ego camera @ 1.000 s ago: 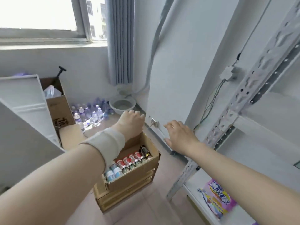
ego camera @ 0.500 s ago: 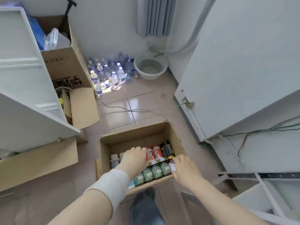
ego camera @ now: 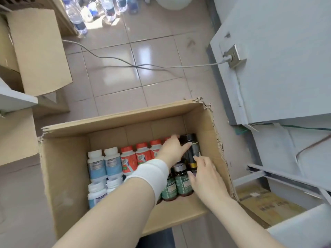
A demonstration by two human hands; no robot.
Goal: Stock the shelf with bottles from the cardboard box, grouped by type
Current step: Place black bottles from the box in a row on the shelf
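Note:
An open cardboard box (ego camera: 64, 169) stands on the floor below me, holding rows of bottles. White-capped blue bottles (ego camera: 104, 165) fill its left side, red-capped bottles (ego camera: 136, 156) line the back, and green-labelled brown bottles (ego camera: 181, 183) sit at the front right. Tall black bottles (ego camera: 190, 149) stand in the far right corner. My left hand (ego camera: 172, 149), its wrist wrapped in white, curls its fingers round a black bottle. My right hand (ego camera: 203, 176) touches the lower part of the black bottles, fingers bent against them.
The grey shelf rack (ego camera: 286, 178) stands at the right, with a flat box (ego camera: 266, 204) on its low level. A white cabinet (ego camera: 279, 72) with a plugged-in socket and a cable (ego camera: 136, 66) across the tiles lies behind. Cardboard boxes (ego camera: 37, 51) and water bottles (ego camera: 93, 11) sit at the back left.
My view has dropped closer over the box. Both hands have moved from the front row of bottles to the black bottles in the right corner, and the left hand has closed round one.

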